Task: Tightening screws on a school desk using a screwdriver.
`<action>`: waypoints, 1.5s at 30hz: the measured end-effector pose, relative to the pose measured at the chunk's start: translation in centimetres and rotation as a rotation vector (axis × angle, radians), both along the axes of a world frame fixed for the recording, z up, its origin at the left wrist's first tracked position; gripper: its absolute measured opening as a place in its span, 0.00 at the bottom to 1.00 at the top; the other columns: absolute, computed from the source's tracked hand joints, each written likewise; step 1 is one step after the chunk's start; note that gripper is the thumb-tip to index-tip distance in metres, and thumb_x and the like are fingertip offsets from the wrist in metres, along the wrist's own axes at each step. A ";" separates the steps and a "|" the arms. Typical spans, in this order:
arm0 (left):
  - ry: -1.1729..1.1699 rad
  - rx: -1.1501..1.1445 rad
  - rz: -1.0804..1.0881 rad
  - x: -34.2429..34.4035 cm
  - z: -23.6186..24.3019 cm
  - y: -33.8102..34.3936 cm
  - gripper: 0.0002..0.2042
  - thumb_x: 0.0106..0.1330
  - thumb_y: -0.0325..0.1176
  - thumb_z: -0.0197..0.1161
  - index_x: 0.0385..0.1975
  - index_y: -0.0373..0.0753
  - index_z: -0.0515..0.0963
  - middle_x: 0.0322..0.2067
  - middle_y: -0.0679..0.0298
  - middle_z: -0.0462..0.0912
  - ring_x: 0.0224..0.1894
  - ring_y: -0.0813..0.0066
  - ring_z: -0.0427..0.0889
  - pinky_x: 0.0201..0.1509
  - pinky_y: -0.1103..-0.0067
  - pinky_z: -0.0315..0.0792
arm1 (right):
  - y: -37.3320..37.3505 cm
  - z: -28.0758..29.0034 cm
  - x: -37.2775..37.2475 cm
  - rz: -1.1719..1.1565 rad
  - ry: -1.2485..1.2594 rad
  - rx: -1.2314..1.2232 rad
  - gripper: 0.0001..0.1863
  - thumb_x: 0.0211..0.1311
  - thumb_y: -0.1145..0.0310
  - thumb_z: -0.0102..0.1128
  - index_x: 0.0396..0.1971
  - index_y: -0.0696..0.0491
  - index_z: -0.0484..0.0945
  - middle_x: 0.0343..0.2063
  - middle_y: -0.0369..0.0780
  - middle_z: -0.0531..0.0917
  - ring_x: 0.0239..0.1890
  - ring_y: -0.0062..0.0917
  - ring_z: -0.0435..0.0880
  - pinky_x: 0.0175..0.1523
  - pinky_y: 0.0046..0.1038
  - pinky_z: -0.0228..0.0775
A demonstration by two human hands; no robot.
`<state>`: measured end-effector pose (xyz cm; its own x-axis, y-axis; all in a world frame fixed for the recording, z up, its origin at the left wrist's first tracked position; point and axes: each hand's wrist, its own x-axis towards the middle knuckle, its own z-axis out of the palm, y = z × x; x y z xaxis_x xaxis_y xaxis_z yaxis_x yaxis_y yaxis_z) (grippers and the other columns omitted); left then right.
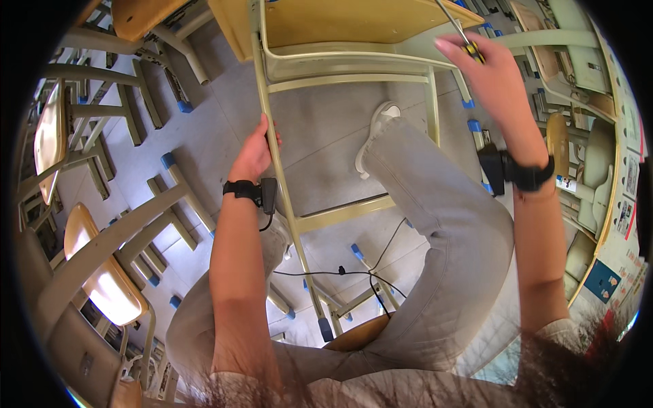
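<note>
A piece of school furniture with a cream metal frame [347, 83] stands in front of me, a yellow wooden board [360, 26] at its top; I cannot tell whether it is a chair or a desk. My left hand [257, 151] grips its long left tube, fingers curled round it. Up at the right, my right hand [491, 73] is closed around the yellow-and-black handle of a screwdriver [471, 47]. The screwdriver's metal shaft points up and left, over the board's right end. Its tip is out of view. Each wrist wears a black strap with a small box.
Chairs with wooden seats [112, 292] and desk frames with blue foot caps crowd the left side. More furniture [578, 75] stacks along the right. A black cable [320, 273] crosses near my legs. My shoe [375, 136] rests on the tiled floor inside the frame.
</note>
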<state>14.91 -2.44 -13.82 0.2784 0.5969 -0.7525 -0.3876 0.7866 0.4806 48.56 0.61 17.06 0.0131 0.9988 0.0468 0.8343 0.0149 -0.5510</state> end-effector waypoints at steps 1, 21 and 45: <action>0.004 0.001 -0.002 0.0 0.5 0.0 0.23 0.74 0.58 0.50 0.46 0.42 0.73 0.29 0.67 0.73 0.33 0.75 0.72 0.40 0.77 0.70 | -1.5 0.8 -0.2 -0.078 0.036 -0.038 0.18 0.61 0.55 0.68 0.38 0.56 0.85 0.20 0.31 0.77 0.24 0.14 0.70 0.32 0.19 0.63; 0.220 0.124 -0.046 0.6 12.2 1.4 0.18 0.73 0.51 0.56 0.41 0.40 0.73 0.28 0.68 0.70 0.29 0.77 0.69 0.35 0.79 0.69 | -9.7 9.7 6.9 -0.305 0.396 0.147 0.12 0.65 0.60 0.66 0.40 0.52 0.86 0.28 0.30 0.86 0.16 0.05 0.58 0.21 0.14 0.48; 0.314 0.183 -0.444 1.0 16.9 2.2 0.15 0.71 0.48 0.61 0.42 0.42 0.72 0.30 0.70 0.75 0.36 0.75 0.77 0.48 0.72 0.74 | -17.8 8.5 10.4 -0.382 0.479 -0.007 0.12 0.66 0.62 0.66 0.40 0.54 0.85 0.26 0.31 0.84 0.15 0.04 0.57 0.19 0.14 0.46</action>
